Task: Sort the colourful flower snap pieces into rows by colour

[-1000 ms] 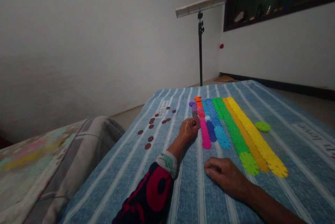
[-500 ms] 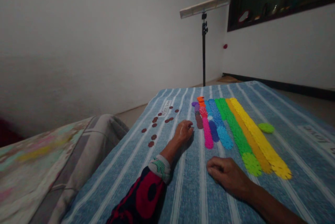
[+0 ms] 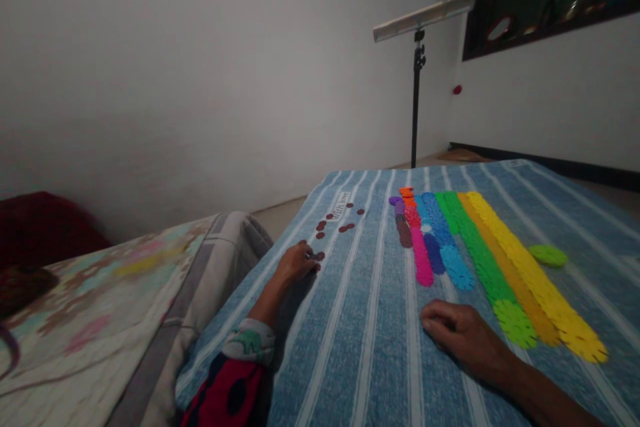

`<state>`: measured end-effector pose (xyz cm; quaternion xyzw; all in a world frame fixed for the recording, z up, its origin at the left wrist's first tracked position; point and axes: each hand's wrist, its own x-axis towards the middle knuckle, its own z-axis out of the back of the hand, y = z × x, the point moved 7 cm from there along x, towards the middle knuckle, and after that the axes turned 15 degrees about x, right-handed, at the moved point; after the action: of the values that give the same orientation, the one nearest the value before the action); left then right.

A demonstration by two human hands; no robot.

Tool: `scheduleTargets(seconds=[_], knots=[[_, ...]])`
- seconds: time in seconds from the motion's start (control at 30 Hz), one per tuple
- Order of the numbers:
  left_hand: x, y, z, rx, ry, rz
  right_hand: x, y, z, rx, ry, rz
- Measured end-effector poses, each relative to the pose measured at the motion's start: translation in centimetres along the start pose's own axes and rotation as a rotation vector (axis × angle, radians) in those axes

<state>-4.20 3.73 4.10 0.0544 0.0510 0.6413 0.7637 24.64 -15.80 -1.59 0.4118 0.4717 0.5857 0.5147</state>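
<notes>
My left hand [image 3: 296, 262] reaches out over the blue striped cloth [image 3: 370, 320], its fingers curled down onto loose dark red discs [image 3: 320, 255] at the left. Several more dark red discs [image 3: 340, 220] lie scattered further back. My right hand [image 3: 463, 337] rests palm down on the cloth with its fingers loosely bent, holding nothing. Beyond it lie rows of toothed plastic discs: yellow [image 3: 530, 274], orange [image 3: 515, 280], green [image 3: 480, 257], blue [image 3: 440, 234], pink [image 3: 421, 260] and a short dark red row [image 3: 404, 234].
A single light green disc [image 3: 549, 255] lies right of the rows. A light stand [image 3: 415, 94] rises behind the cloth by the white wall. A patterned blanket [image 3: 100, 320] lies at the left, with a dark red cushion [image 3: 45, 227] beyond it.
My left hand has drawn back from the dark red row and moved left to the loose dark red discs. The view has swung to the left. My right hand has stayed put.
</notes>
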Motion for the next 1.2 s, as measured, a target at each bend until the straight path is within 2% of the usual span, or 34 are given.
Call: scheduleTargets(seconds=[0.13, 0.43, 0.67, 0.93, 1.1, 1.2], knots=[[-0.5, 0.3, -0.8, -0.032, 0.008, -0.018, -0.1, -0.1, -0.1, -0.002, 0.01, -0.01], [-0.2, 0.8, -2.0, -0.274, -0.025, -0.071, 0.0, -0.5, 0.0, -0.064, 0.013, 0.008], [-0.1, 1.1, -3.4, -0.416, 0.012, -0.101, -0.1, -1.2, 0.1, -0.103, 0.022, 0.013], [-0.6, 0.9, -3.8, -0.564, 0.057, -0.153, -0.2, -1.4, 0.1, -0.098, 0.016, -0.003], [-0.4, 1.0, -4.2, -0.686, 0.039, -0.11, -0.2, -1.5, 0.3, -0.08, -0.013, 0.002], [0.0, 1.0, -3.6, -0.703, -0.04, -0.084, -0.1, -1.8, 0.3, -0.088, -0.003, 0.003]])
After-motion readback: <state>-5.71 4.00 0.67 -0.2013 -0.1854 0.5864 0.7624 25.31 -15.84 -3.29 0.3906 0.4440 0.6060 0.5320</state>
